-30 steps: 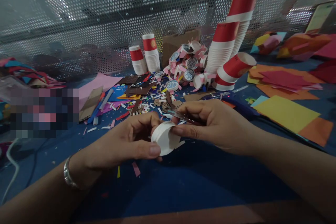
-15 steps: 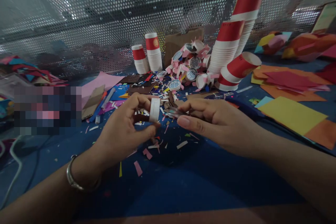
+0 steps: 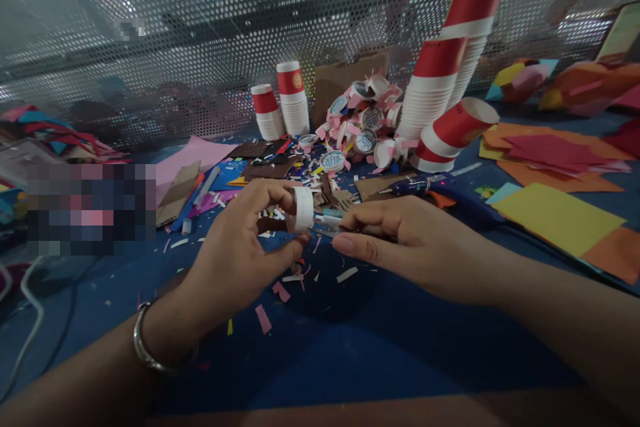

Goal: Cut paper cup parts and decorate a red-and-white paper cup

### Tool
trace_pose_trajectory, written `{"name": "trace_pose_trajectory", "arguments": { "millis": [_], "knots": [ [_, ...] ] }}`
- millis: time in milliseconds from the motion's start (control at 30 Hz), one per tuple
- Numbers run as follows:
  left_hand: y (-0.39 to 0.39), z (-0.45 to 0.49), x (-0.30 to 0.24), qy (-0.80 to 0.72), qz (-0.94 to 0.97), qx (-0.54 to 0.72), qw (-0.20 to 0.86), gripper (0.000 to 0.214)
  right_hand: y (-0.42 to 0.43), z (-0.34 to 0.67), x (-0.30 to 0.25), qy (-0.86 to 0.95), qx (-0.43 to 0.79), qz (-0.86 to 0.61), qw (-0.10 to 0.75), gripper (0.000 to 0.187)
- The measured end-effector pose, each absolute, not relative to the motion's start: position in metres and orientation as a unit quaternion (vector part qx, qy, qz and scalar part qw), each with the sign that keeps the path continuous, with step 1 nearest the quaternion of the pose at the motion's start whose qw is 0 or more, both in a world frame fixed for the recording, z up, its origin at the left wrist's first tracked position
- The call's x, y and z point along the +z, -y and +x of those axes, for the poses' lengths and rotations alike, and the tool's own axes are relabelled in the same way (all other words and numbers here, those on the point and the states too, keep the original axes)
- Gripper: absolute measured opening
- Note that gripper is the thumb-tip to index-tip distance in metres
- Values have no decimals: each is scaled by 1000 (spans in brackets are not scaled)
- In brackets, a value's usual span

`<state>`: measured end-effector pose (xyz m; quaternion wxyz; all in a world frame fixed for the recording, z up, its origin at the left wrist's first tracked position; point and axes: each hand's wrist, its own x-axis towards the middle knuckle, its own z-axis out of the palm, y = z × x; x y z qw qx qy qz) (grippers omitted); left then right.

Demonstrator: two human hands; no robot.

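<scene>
My left hand [image 3: 245, 250] pinches a small white round cup bottom [image 3: 303, 208] between thumb and fingers, held on edge above the blue table [image 3: 350, 347]. My right hand [image 3: 400, 240] is closed just right of it, fingertips almost touching the white piece, holding something thin and dark that I cannot make out. A metal bangle [image 3: 150, 347] sits on my left wrist. Paper scraps [image 3: 280, 290] lie scattered under both hands.
Stacks of red-and-white paper cups [image 3: 435, 80] stand at the back, with a smaller pair [image 3: 280, 107] to the left. A heap of pink-trimmed cup bottoms [image 3: 360, 127] lies between them. Coloured paper sheets [image 3: 555, 217] lie right. A glue gun [image 3: 435, 185] rests behind my right hand. Perforated metal screen [image 3: 200, 27] behind.
The white round piece was turned from flat-on to edge-on and lifted slightly. My right hand let go of it, drew apart, then closed in again beside it.
</scene>
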<state>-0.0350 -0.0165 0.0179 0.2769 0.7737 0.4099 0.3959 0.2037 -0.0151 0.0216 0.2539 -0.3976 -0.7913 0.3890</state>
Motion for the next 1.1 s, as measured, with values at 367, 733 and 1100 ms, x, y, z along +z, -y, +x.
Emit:
{"name": "trace_pose_trajectory", "arguments": {
  "millis": [367, 733, 1100],
  "knots": [
    [21, -32, 19, -409, 767, 398, 294, 27, 16, 204, 21, 790, 403, -388, 252, 42],
    [22, -34, 19, -427, 748, 387, 330, 26, 15, 204, 23, 791, 398, -393, 248, 47],
    [25, -32, 20, -429, 742, 391, 335, 26, 16, 204, 23, 790, 400, -390, 252, 51]
  ]
}}
